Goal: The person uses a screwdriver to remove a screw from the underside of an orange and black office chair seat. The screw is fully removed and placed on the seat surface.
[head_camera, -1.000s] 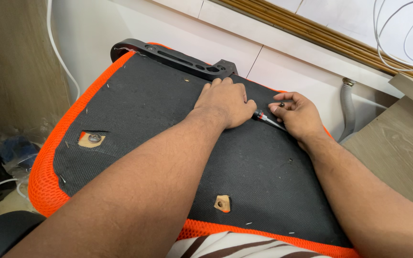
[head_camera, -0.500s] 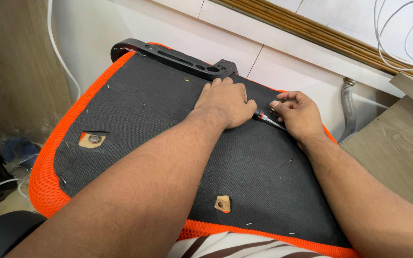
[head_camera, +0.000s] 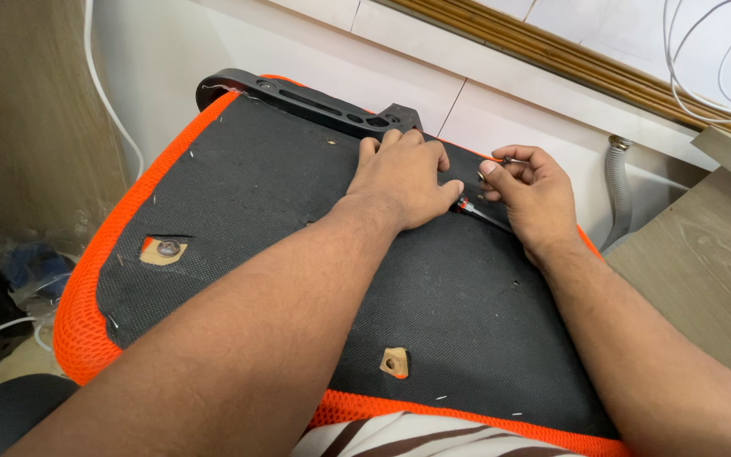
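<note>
In the head view, an upturned chair seat (head_camera: pixel 239 211) lies across the person's lap, its black fabric underside facing up inside an orange mesh edge (head_camera: pixel 74 338). A black bracket (head_camera: pixel 298 97) runs along the seat's far edge, and everything else is placed from it.

The left hand (head_camera: pixel 403 178) lies palm down on the fabric at the bracket's right end. Its fingers are flat and close together, the tips touch the bracket, and they grip nothing. Just right of that end, the right hand (head_camera: pixel 530 199) is curled around a slim screwdriver (head_camera: pixel 471 209). The shaft runs under its palm, and the red-banded part shows beside the left thumb. The tip is hidden between the two hands. A small metal piece (head_camera: pixel 513 159), too small to identify, is pinched at the right fingertips.

Nearer the person than the bracket, two cut holes in the fabric show wood, one with a bolt (head_camera: pixel 162 250) and one lower down (head_camera: pixel 393 362). A grey ribbed hose (head_camera: pixel 618 190) stands against the wall to the bracket's right.

The step in hand looks like seating the tool at the bracket's right end. That calls for the left hand to steady the seat and the right to keep the shaft in line.
</note>
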